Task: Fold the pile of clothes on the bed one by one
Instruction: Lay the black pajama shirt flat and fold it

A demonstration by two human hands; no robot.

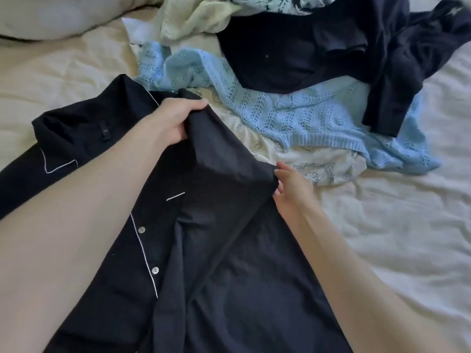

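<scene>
Nearest the camera, the dark piped shirt (209, 263) lies on the bed (397, 225), its upper edge pinched by the left hand (175, 118) and right hand (290, 184). Folding of this piece is only starting, I judge; next it needs spreading flat, clear of the unfolded pile (293, 93) beyond.

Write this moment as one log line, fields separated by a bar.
step: folding navy shirt | left hand: grips shirt | right hand: pinches shirt edge | pile: blue knit waiting

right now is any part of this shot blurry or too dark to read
Head view: top right corner of the dark navy garment smears with blur; the black white-piped button shirt loses fold detail in shadow; the pale blue openwork knit sweater reads sharp, evenly lit.
</scene>
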